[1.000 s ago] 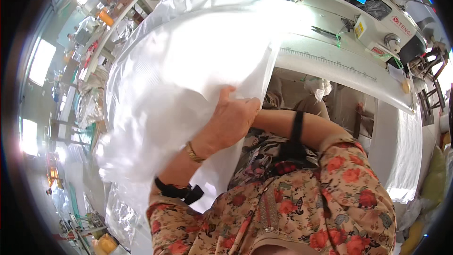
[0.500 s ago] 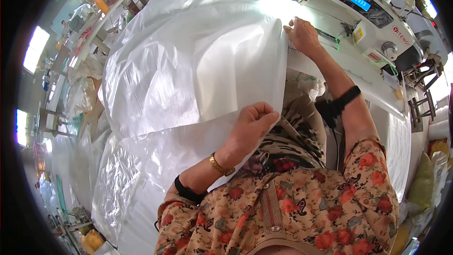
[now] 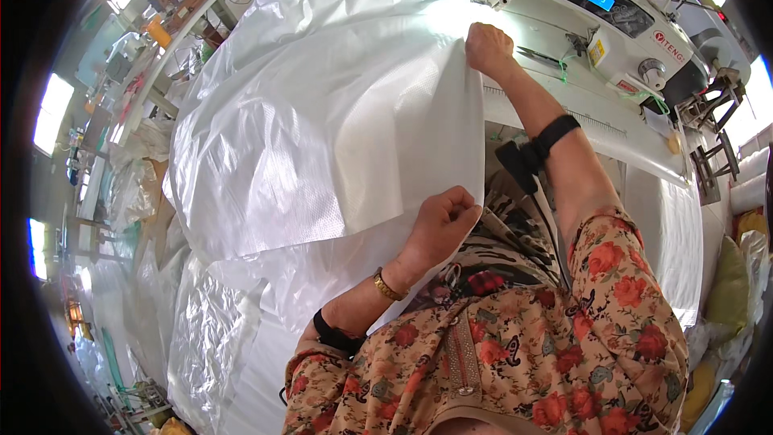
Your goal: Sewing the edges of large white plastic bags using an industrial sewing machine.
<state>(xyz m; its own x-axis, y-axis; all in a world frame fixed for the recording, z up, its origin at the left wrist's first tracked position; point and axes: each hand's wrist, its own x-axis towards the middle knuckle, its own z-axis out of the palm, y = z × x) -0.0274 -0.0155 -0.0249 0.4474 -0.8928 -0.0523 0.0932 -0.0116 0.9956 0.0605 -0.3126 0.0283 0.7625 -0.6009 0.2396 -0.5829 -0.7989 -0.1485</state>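
Both hands' grips pinch white woven sheet (image 3: 322, 129): left hand (image 3: 441, 221), right hand (image 3: 488, 47) beside sewing machine (image 3: 596, 8)

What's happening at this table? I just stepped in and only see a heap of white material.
A person is handling a large sheet of white woven fabric at a white sewing machine. The right hand pinches the sheet's far corner beside the machine's needle end, and the left hand grips the near corner, so one edge runs taut between them. More white material lies bunched on the person's left.

Both hands, left hand (image 3: 441, 221) and right hand (image 3: 487, 47), pinch a white woven sheet's (image 3: 322, 129) edge (beside a sewing machine (image 3: 596, 8)).
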